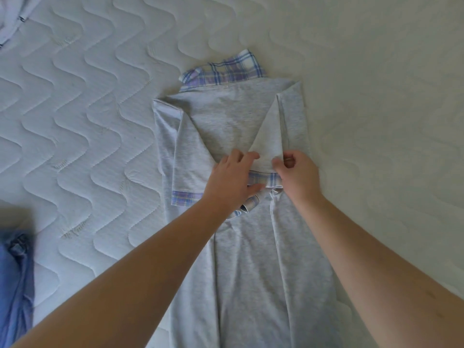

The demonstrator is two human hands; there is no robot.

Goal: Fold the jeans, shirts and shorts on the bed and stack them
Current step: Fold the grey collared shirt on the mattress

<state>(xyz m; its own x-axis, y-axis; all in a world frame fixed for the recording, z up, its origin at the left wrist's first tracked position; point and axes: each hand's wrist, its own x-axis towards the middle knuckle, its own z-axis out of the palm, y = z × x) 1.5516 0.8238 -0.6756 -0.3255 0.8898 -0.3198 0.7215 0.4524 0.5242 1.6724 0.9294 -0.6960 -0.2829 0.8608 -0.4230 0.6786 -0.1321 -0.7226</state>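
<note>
Soft even daylight, faint shadows, wide-angle edge warping, blurred corners

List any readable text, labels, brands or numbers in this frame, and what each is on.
None readable.
Grey short-sleeved shirt with plaid collar and cuffs: no print or tag showing.
White quilted mattress: stitching only.
Blue denim garment: no label visible.
Pale garment at top left corner: small dark marks, too small to read.

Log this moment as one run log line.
step: folding grey shirt | left hand: flat on shirt | right hand: pinching folded-in sleeve | surface: mattress
</note>
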